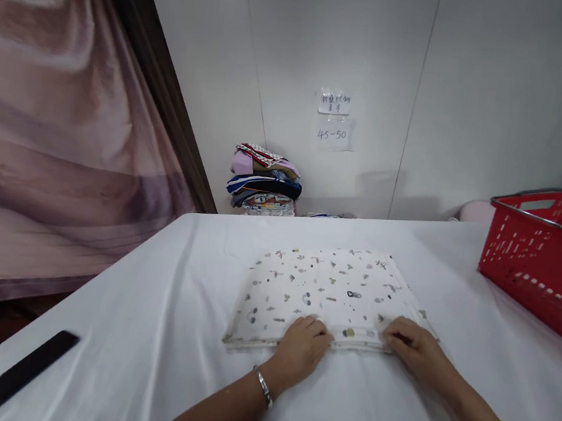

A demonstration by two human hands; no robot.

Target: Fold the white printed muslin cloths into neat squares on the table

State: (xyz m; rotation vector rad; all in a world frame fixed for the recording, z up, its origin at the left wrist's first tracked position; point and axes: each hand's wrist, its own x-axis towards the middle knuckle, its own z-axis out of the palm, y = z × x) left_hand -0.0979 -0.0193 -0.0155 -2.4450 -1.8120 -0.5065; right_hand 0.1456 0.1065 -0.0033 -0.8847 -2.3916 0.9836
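A folded white cloth (322,288) with small printed motifs lies flat on the white-covered table. At the middle of its near edge rests my left hand (303,346), fingers curled and closed on the fabric; a silver bracelet circles that wrist. My right hand (412,345) pinches the same edge closer to the right corner, with thumb and fingers together. The fingertips of both hands are partly hidden. Several layers show along the cloth's front and left edges.
A red plastic basket (545,259) with a metal handle stands at the right. Behind the table's far edge rises a stack of folded textiles (267,183). A dark flat strip (21,372) lies at the left edge, near a pinkish curtain (58,132). Handwritten signs (335,121) hang on the wall.
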